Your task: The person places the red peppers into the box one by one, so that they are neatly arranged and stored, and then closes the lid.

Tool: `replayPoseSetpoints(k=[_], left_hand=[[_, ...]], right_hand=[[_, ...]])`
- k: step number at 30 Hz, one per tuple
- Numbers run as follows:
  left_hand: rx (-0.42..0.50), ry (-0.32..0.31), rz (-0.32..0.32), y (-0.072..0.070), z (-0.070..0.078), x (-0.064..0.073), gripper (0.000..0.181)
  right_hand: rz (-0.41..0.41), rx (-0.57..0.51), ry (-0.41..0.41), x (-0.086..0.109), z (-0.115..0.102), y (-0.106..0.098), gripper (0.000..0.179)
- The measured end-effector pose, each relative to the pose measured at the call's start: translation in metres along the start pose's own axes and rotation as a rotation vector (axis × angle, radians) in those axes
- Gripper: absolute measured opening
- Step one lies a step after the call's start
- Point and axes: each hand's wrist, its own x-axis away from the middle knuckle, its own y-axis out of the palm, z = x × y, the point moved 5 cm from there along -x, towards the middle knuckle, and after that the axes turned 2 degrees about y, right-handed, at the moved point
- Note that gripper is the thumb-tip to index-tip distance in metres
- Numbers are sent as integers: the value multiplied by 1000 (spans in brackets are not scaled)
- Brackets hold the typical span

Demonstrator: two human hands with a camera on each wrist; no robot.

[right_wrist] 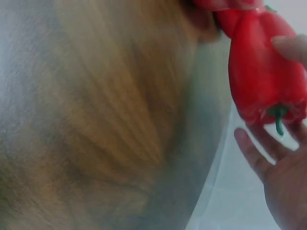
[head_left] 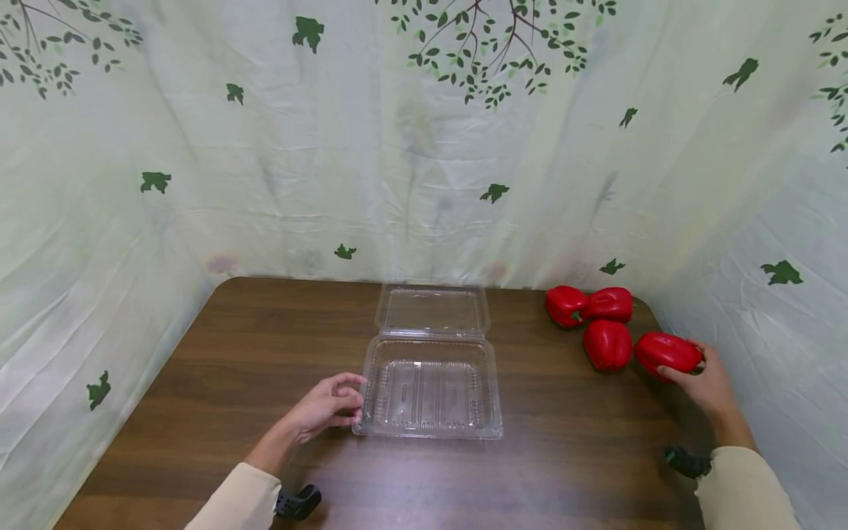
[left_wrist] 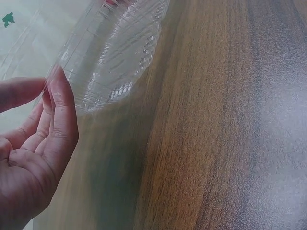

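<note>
Head view: the left hand [head_left: 327,407] pinches the left rim of a box [head_left: 430,397], the right hand [head_left: 714,383] curls round a pepper [head_left: 665,351] by the right edge of the tabletop [head_left: 265,346].

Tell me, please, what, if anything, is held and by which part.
The left hand pinches the clear container by its left rim; the right hand holds a red pepper by its stem end.

I observe the left hand [head_left: 329,403] pinching between thumb and fingers — its forearm [head_left: 273,447] slanting inward. The right hand [head_left: 712,380] grips, well out to the side — thumb opposite fingers.
</note>
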Motion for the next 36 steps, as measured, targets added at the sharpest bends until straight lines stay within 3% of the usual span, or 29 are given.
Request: replayPoseSetpoints(k=[7, 18, 24, 36], left_hand=[[-7, -5, 10, 1, 1, 0, 42], [-1, -18, 10, 3, 4, 0, 44], [-7, -9, 6, 2, 4, 0, 43], [-15, -19, 18, 1, 4, 0, 43]], right_hand=[[35, 11, 57, 5, -14, -6, 90], [49, 7, 68, 12, -50, -7, 94], [44, 42, -4, 13, -78, -1, 92], [-113, 69, -127, 21, -134, 27, 91]])
